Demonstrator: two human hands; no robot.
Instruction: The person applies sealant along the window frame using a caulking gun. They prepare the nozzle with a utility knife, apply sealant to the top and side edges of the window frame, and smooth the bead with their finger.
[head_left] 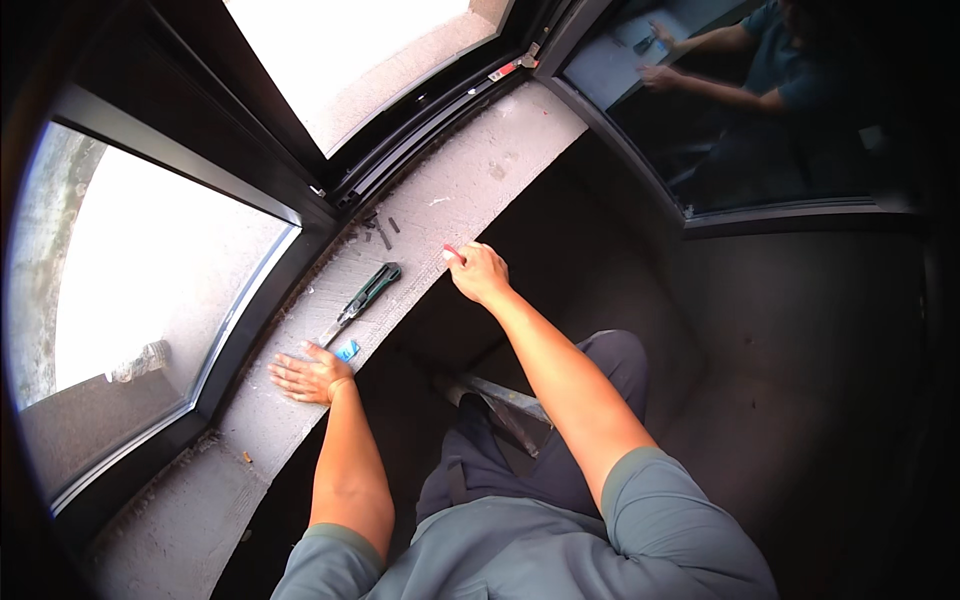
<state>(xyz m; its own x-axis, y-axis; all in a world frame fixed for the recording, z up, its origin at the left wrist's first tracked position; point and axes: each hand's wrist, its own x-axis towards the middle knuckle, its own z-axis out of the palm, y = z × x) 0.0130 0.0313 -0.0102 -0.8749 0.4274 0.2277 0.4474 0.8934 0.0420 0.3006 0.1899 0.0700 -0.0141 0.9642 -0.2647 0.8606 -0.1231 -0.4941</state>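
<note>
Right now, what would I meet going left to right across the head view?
Bright window pane, left hand, dark-green utility knife, right hand gripping a slim red object, dark reflecting window pane.

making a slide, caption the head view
Left hand flat on a window sill, right hand holding a red object, knife between them.

Beneath the left hand [312,375], the sill [470,200] looks like cement: matt, pale, rough, with scuffs and pitting. Between the hands, the utility knife [372,287] pairs a dark green, plastic-looking handle with a metal blade. Just beside the left hand, the blue scrap [347,351] seems thin and filmy; the red piece [454,254] in the right hand [480,274] is too small to tell. Beyond the left hand, the window frame [275,310] is smooth, dark and metal-looking. Right of the right hand, the glass pane [700,120] is glossy and mirror-like. The shirt [540,550] behind the hands is soft, matt cloth.
</note>
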